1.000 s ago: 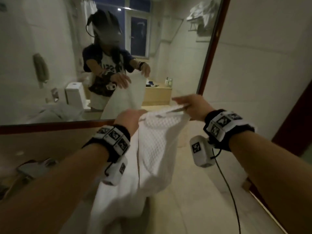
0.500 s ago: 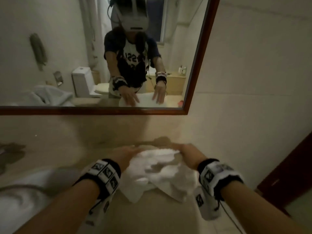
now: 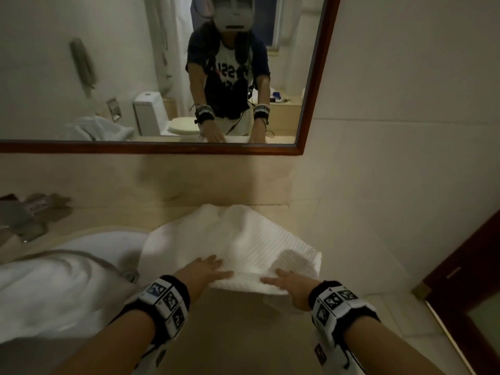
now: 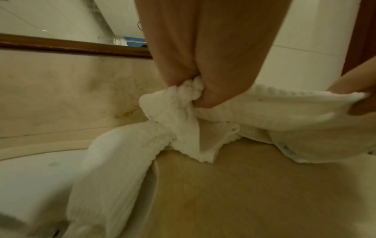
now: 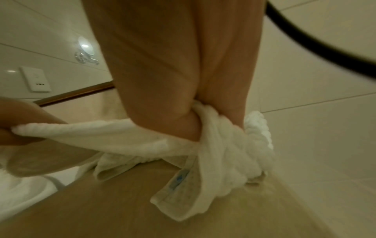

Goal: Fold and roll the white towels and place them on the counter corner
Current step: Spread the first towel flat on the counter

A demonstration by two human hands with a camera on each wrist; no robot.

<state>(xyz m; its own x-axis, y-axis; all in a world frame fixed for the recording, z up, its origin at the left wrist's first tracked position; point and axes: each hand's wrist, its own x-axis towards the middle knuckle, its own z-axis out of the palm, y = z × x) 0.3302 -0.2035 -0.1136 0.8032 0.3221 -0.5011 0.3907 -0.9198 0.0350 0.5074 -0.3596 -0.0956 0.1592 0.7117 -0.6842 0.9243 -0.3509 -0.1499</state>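
A white waffle-weave towel [image 3: 238,234] lies spread on the beige counter [image 3: 338,253], reaching back to the wall in the right corner. My left hand [image 3: 208,269] holds its near left edge, and my right hand [image 3: 286,282] holds the near right edge. In the left wrist view the thumb and fingers of the left hand [image 4: 195,90] pinch a bunched fold of the towel [image 4: 173,125]. The right wrist view shows the right hand [image 5: 203,122] pinching a gathered fold of the towel [image 5: 223,153] the same way. That near edge is raised slightly off the counter [image 4: 264,193].
A second white towel [image 3: 54,293] lies heaped over the sink [image 3: 108,239] on the left, with the faucet [image 3: 27,226] behind it. A framed mirror [image 3: 162,148] hangs above the counter. The tiled wall bounds the right side, and a dark door [image 3: 473,266] stands further right.
A second ago I held the towel up in the air. It has come down onto the counter and spread out, and both hands have drawn back to its near edge.
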